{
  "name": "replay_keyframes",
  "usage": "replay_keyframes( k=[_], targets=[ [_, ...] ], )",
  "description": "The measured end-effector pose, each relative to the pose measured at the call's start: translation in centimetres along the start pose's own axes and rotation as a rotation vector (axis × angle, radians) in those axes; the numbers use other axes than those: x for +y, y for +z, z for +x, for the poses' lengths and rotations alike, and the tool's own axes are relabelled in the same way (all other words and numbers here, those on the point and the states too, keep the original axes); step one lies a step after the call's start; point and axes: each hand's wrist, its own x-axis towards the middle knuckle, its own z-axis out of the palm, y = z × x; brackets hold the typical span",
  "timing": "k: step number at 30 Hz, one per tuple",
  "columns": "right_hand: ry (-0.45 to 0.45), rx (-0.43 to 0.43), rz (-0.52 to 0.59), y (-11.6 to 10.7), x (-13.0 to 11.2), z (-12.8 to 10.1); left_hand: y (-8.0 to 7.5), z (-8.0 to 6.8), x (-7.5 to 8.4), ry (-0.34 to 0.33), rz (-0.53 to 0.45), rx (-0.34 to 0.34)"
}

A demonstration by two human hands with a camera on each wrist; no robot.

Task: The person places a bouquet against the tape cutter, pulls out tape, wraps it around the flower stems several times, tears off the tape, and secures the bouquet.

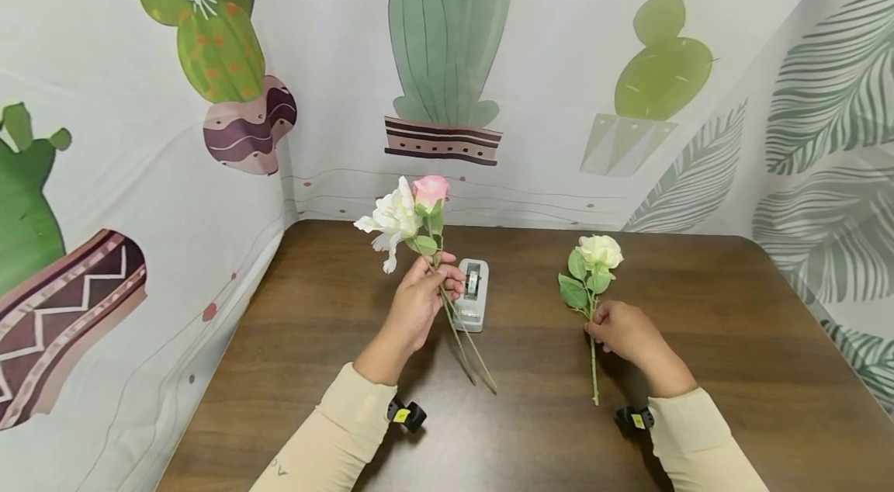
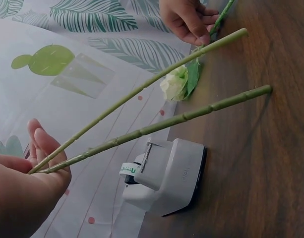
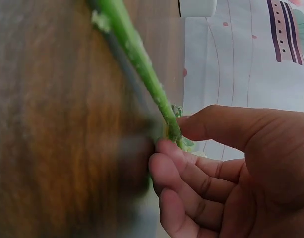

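My left hand [image 1: 421,294] holds two artificial flowers by their stems, a white lily-like bloom [image 1: 393,217] and a pink rose [image 1: 430,192]. Their two bare green stems [image 2: 191,115] spread apart below the hand, over the table. With thumb and fingertips, my right hand [image 1: 626,330] pinches the green stem [image 3: 142,62] of a white rose [image 1: 599,251] with leaves. The rose's head points away from me, low over the table. Beside the left hand's fingers stands a white tape dispenser [image 1: 472,313] with a roll of tape [image 2: 129,169] in it.
The brown wooden table [image 1: 538,445] lies under both hands. A white cloth with printed cacti [image 1: 450,42] and leaves hangs behind it and along the sides. Black wrist cameras [image 1: 407,414] sit at both cuffs.
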Motion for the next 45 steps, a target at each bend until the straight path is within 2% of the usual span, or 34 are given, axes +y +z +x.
replay_keyframes(
  k=[5, 15, 25, 37, 45],
  targets=[
    [0.007, 0.018, 0.022, 0.1, -0.1, -0.2, -0.1, 0.0, -0.1, 0.008, 0.004, -0.02],
    [0.002, 0.025, 0.119, 0.4, -0.1, -0.4, 0.2, -0.1, 0.1, 0.004, 0.013, -0.008],
    [0.003, 0.027, 0.116, 0.3, -0.2, -0.4, 0.2, -0.1, 0.3, -0.002, 0.018, -0.003],
    [-0.041, 0.05, 0.152, 0.2, -1.1, -1.0, -0.1, 0.0, -0.1, 0.032, 0.036, -0.017],
    [-0.066, 0.073, 0.14, 0.1, -1.8, -1.3, 0.0, 0.0, 0.0, 0.003, 0.031, -0.005]
  ],
)
